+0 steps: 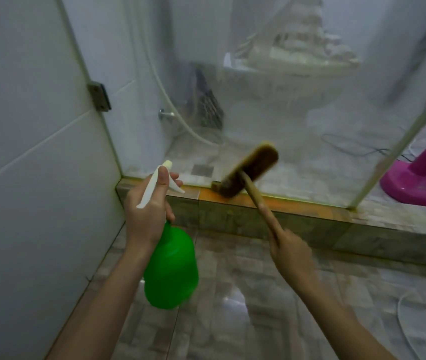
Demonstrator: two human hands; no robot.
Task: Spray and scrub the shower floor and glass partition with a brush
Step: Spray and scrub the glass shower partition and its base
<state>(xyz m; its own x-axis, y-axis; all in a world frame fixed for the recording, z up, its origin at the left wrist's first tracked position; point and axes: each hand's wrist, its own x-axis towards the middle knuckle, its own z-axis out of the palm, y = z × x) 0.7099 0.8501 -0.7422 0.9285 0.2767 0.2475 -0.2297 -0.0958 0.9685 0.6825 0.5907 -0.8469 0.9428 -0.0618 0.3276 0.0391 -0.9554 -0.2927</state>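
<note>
Two hands in shot, both full. The left hand (149, 216) has a closed grip round the neck of a green plastic spray bottle (171, 268), with one finger laid across the white trigger head (154, 185), whose nozzle points at the lower left corner of the glass partition (284, 100). The bottle hangs tilted over the wet, glossy tiled floor (232, 307) on the near side of the glass. The right hand (291, 252) has a tight grip on the end of the wooden handle (258, 201) of a scrub brush (248, 172), index finger stretched out along the stick. The brush head sits slanted low against the partition, its lower end down on the orange-stained strip along the top of the tiled kerb (258, 222) that the glass stands on. It's motion-blurred, so I can't tell if the bristles are actually flat on the glass. The glass itself looks hazy and streaky. Through it you can make out a toilet (284, 81), a white hose (165, 87), a dark mesh bin (206, 105) and a floor drain (202, 170). A metal hinge bracket (99, 96) clamps the glass to the white tiled wall (25, 126) on the left. Past the right edge of the glass stands a pink fan (414, 178). There's a small dark mark on its base, too blurry to read.
</note>
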